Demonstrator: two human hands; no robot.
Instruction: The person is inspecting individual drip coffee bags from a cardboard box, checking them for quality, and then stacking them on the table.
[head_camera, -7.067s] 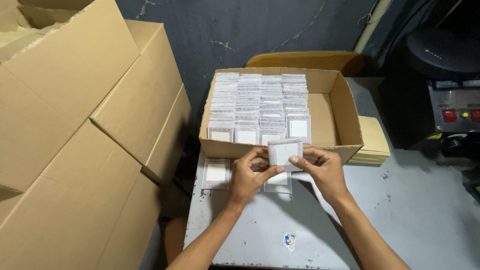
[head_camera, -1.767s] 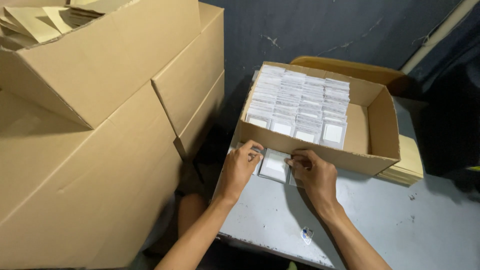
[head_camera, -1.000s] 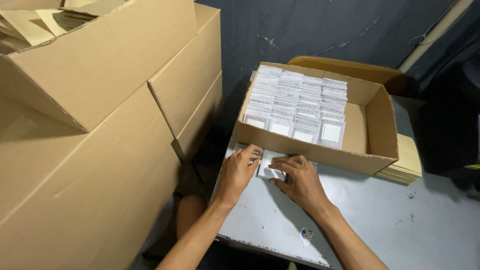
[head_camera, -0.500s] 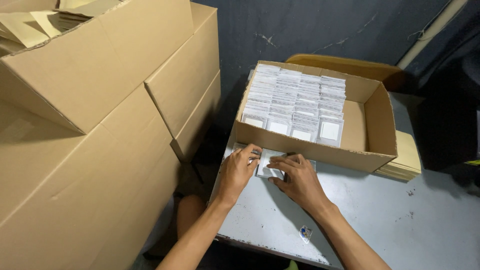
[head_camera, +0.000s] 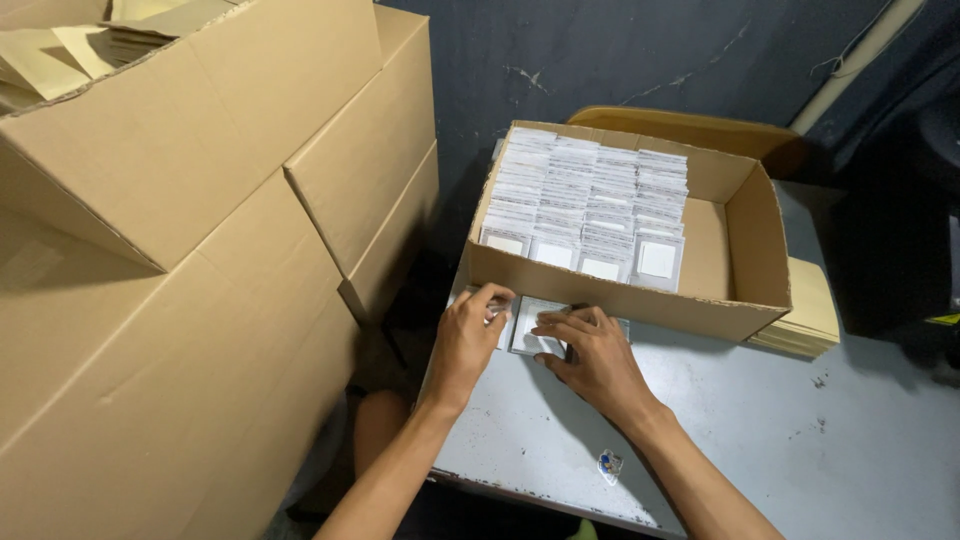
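Pressing a flat packet (head_camera: 533, 325) on the tabletop (head_camera: 800, 440) just near of the box (head_camera: 740, 250), our right hand (head_camera: 590, 355) lies open on it; our left hand (head_camera: 470, 335) pinches its left edge. Any slip could crease it.

Brown box (head_camera: 610, 300), white packets (head_camera: 590, 205)

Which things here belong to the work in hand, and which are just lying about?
In hand: left hand; right hand; flat grey packet on the table; open box of packets.
Lying about: big cartons; stack of tan sheets.
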